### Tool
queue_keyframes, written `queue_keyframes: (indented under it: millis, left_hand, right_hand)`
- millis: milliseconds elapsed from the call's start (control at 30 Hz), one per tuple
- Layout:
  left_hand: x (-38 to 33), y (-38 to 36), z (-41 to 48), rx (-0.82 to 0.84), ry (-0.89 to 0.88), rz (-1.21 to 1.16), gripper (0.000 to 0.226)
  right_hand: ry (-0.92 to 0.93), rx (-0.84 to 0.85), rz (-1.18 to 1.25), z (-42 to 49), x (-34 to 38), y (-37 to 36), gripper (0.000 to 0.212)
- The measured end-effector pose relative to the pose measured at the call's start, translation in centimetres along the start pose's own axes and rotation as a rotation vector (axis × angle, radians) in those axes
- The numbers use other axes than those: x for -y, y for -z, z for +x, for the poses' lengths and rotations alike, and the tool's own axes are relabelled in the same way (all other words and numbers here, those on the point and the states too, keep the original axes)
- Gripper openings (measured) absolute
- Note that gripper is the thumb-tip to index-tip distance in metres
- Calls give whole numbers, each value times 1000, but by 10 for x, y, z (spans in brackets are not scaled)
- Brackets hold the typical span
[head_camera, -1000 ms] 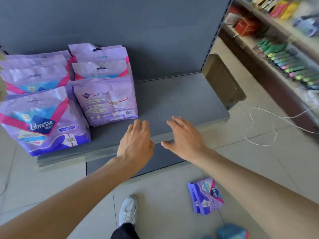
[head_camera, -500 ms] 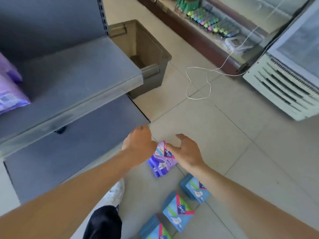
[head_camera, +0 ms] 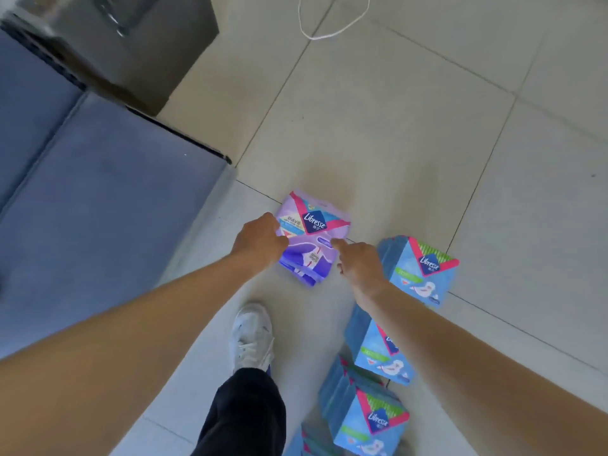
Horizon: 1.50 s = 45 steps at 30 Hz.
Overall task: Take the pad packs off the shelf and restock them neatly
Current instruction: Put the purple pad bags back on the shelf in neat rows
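Grabbing the purple pad packs (head_camera: 312, 232) off the floor (head_camera: 427, 126), both hands in.

Closest in, white shoe (head_camera: 251, 334) planted beside a row of blue pad packs (head_camera: 378, 353) standing along the right arm, probably lined up there for later restocking. Just past that, left hand (head_camera: 260, 243) curled onto the purple bundle's left edge, right hand (head_camera: 358, 264) only touching the right side with a straight forefinger, not closed yet. Looks like squeezing the loose bundle from both sides for lifting as one. Further out, grey shelf base (head_camera: 98, 209) on the left, brown bin (head_camera: 138, 44) and white cord (head_camera: 329, 28) beyond. Versus half a second back: head tipped further down, upper shelf gone from view, hands now actually on the bundle instead of hovering above it.
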<state>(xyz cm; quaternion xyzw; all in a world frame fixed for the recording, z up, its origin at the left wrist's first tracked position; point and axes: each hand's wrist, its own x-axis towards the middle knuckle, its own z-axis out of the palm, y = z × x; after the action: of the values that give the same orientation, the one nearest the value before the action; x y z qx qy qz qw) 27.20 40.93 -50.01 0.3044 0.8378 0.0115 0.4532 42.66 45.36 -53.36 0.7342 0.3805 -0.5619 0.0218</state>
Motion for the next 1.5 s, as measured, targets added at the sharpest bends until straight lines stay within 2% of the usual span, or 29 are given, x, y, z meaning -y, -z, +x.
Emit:
queue_keyframes:
  millis: [167, 300, 433, 567, 700, 900, 1133, 1267, 1500]
  left_hand:
    - [9, -34, 85, -26, -62, 37, 41]
    - [15, -59, 135, -2, 5, 63, 48]
    - [25, -76, 151, 23, 46, 58, 39]
    - [28, -76, 136, -35, 57, -54, 37]
    - [26, -61, 80, -63, 78, -199, 39]
    - [11, -9, -45, -211, 61, -439, 34]
    - [-5, 60, -197, -480, 39, -647, 27]
    - [2, 106, -265, -625, 77, -784, 28]
    - [68, 165, -356, -887, 128, -951, 24]
  right_hand:
    - [-43, -47, 32, 71, -25, -33, 45]
    - [-56, -142, 113, 113, -44, -60, 53]
    - [-122, -146, 322, 132, -61, -73, 56]
    - [-100, -102, 385, 126, -67, -67, 52]
    - [-64, -40, 367, 86, -60, -42, 46]
    - [184, 74, 254, -22, -14, 20, 27]
    - [483, 134, 72, -161, 58, 73, 39]
    - [595, 250, -4, -230, 106, 67, 48]
    - [802, 459, -118, -337, 157, 1, 40]
